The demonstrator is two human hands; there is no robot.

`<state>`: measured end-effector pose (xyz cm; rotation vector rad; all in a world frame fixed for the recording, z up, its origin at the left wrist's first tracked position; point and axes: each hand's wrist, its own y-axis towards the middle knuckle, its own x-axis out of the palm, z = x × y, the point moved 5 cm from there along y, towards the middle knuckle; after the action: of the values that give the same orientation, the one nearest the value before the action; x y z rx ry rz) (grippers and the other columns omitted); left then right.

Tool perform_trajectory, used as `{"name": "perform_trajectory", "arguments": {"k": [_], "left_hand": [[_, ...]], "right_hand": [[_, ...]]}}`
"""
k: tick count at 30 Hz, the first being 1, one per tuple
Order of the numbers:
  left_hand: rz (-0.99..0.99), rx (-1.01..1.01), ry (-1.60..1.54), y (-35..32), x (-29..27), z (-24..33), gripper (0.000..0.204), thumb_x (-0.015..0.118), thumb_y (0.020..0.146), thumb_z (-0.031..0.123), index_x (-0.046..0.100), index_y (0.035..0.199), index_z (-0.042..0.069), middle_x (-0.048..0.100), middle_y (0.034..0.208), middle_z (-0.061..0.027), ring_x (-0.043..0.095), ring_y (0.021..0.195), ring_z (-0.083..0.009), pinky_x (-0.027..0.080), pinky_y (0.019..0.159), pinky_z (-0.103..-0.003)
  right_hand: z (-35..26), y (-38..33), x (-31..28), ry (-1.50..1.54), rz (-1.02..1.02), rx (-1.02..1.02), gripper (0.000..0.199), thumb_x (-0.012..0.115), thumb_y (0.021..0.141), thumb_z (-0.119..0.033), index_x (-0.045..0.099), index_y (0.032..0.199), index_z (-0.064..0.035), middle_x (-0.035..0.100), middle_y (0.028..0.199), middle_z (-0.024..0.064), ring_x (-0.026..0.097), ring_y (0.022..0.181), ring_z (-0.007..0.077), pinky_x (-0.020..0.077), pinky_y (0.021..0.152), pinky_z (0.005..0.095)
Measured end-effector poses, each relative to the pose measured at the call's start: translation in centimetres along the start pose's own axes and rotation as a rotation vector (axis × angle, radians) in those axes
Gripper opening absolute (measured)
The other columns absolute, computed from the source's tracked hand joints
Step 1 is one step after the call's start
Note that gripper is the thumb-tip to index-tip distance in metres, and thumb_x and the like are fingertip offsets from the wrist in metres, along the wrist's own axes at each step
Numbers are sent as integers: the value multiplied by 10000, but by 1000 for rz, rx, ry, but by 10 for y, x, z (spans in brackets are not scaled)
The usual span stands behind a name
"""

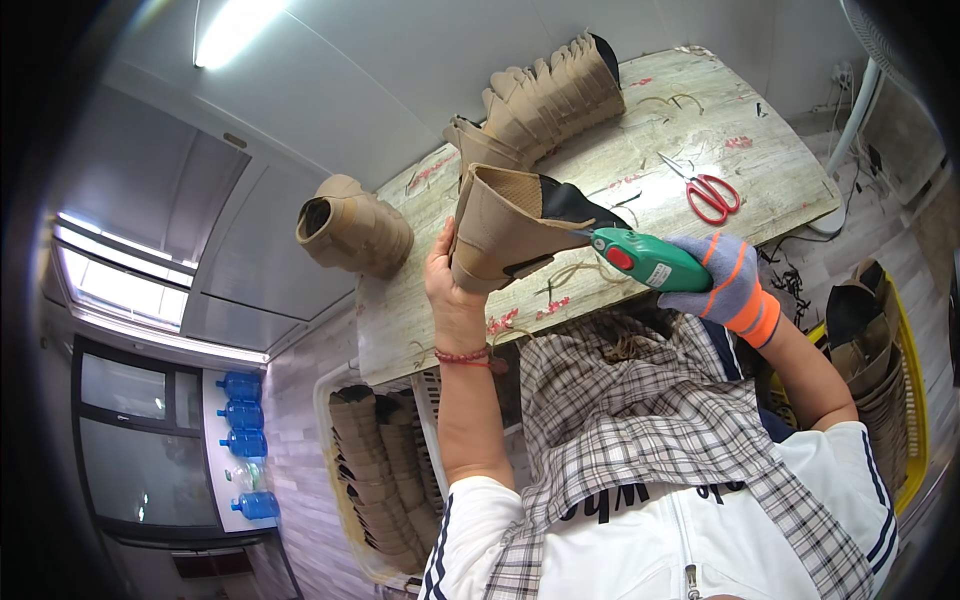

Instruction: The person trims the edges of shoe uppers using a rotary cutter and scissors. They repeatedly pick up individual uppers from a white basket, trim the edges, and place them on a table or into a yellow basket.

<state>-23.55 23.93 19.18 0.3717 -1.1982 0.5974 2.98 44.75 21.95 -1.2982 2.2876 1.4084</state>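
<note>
My bare left hand (450,268), with a red bracelet at the wrist, is wrapped round the side of a tan boot upper (505,225). The upper has a black lining piece and is held up above the worktable. My right hand (728,285), in a grey glove with orange stripes and cuff, grips a green handheld power tool (652,260) with a red button. The tool's thin tip points left and meets the edge of the upper; whether it touches, I cannot tell.
On the worktable (780,180) lie red-handled scissors (711,198), scraps of cord and a row of nested tan uppers (555,100). Another stack (365,235) sits at the left edge. A white basket (345,500) and a yellow basket (912,420) hold more uppers beside me.
</note>
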Motion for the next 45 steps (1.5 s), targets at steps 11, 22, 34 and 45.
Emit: {"name": "perform_trajectory", "arguments": {"k": [11, 22, 34, 45], "left_hand": [[-24, 382, 454, -30, 38, -26, 355, 583, 939, 166, 537, 1256, 12, 614, 1200, -135, 572, 1140, -294, 452, 997, -484], [252, 1098, 1918, -99, 70, -1, 305, 752, 804, 88, 635, 1036, -71, 683, 1058, -129, 625, 926, -186, 472, 824, -314], [1141, 302, 2957, -9, 83, 270, 819, 840, 642, 377, 463, 1293, 52, 498, 1312, -125, 436, 1255, -312, 388, 1027, -442], [921, 1336, 2748, -22, 68, 247, 607, 747, 757, 199, 465, 1274, 51, 431, 1349, -170, 382, 1299, -330, 229, 1095, -541]], "right_hand": [[12, -9, 25, 187, 57, 228, 536, 858, 643, -321, 673, 1064, -44, 694, 810, 121, 666, 677, 199, 523, 633, 297], [26, -21, 23, 352, 48, 510, 508, 818, 739, -267, 629, 1124, 6, 691, 861, 65, 606, 750, 79, 509, 688, 251], [45, -31, 22, 268, 36, 568, 454, 803, 758, -209, 624, 1111, 14, 667, 815, 30, 563, 708, 58, 488, 649, 232], [58, -42, 8, 237, 102, 580, 449, 800, 762, -216, 626, 1101, 22, 677, 781, 33, 568, 664, 42, 479, 590, 222]]}}
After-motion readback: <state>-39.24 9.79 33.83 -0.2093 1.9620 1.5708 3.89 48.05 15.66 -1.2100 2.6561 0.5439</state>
